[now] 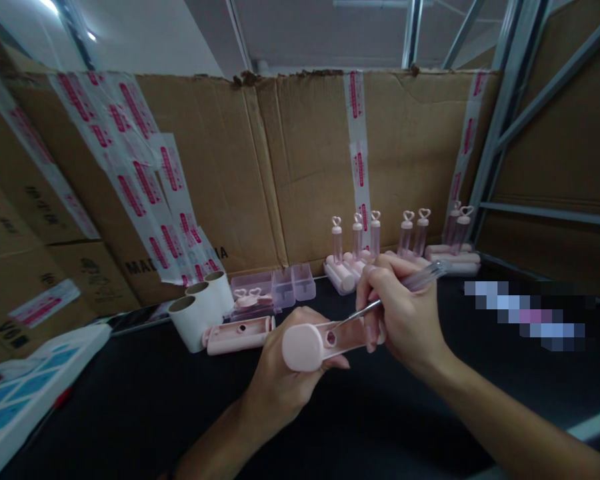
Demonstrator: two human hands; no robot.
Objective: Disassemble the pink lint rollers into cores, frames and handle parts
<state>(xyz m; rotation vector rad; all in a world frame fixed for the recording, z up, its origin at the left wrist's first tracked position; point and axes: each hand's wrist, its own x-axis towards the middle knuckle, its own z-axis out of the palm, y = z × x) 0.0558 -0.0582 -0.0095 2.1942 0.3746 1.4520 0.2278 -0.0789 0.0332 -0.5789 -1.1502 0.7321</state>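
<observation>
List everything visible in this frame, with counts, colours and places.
Heart-topped tubes: seven, pink and clear, back right
Pink cases: several, beneath them
White rolls: three, left of centre
Divided tray: one, lilac, beside rolls
Open case: one, pink, before tray
Blue-celled holder: one, white, far left
Cardboard: several pieces, brown, taped, back and sides
Metal frame: grey, right
Surface: one, black, below
Pink part: one, left hand
Metal-tipped tool: one, right hand
</observation>
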